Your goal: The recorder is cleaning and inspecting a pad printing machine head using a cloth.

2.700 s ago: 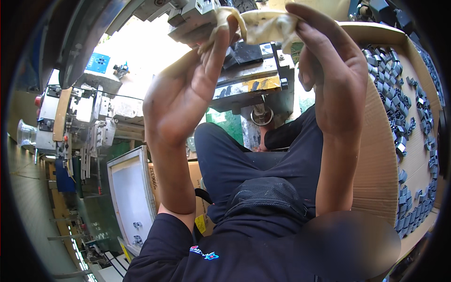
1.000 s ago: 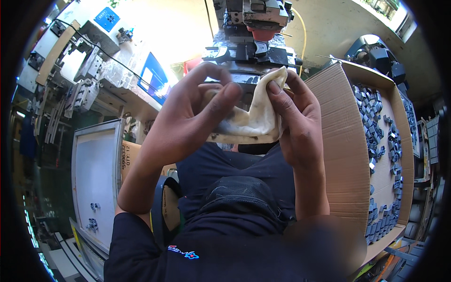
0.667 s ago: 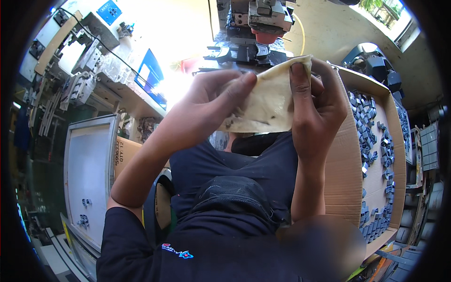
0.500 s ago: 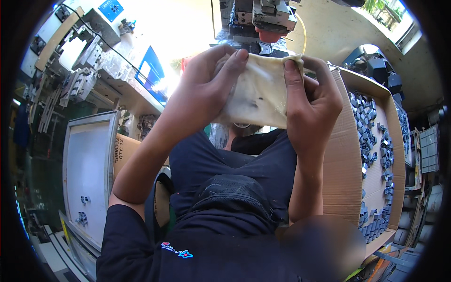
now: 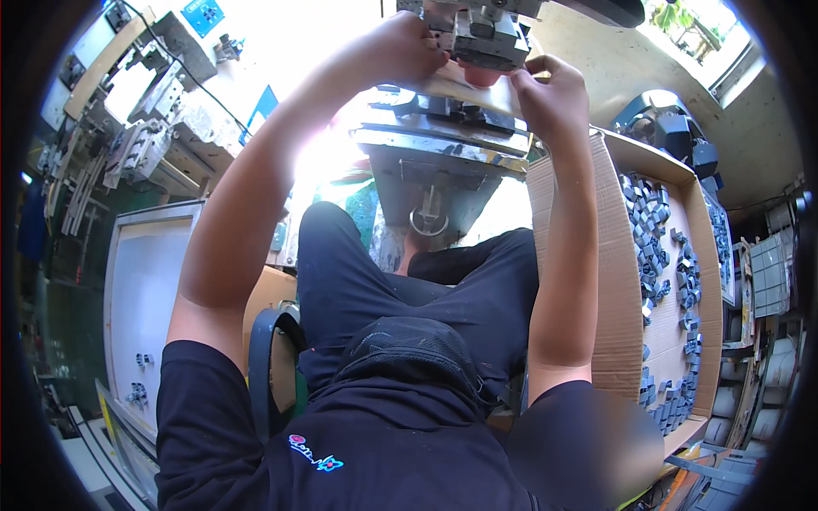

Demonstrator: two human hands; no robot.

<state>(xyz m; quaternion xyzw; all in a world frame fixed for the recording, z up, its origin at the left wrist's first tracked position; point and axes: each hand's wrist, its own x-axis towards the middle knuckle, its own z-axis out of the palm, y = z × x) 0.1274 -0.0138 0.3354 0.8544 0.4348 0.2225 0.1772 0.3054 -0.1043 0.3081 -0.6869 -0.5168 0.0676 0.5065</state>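
Both arms reach up to the machine head [image 5: 490, 43] at the top, where a soft red pad [image 5: 481, 77] hangs beneath a metal block. My left hand [image 5: 409, 53] has its fingers curled at the pad's left, on the pale cloth [image 5: 452, 87]. My right hand [image 5: 550, 94] pinches the cloth at the pad's right. The cloth stretches between them, partly hidden by the pad and my left hand. Below it are a dark fixture [image 5: 473, 115] and the machine's metal bed [image 5: 426, 141].
An open cardboard box [image 5: 588, 272] of grey parts [image 5: 650, 247] stands at my right. A framed white board [image 5: 141, 298] with several small parts is at my left, below a bench of metal fittings [image 5: 136, 145]. A window [image 5: 690, 25] is at the upper right.
Both hands have risen from in front of me to the machine head, carrying the cloth up to the red pad. More of the bed and my legs now shows.
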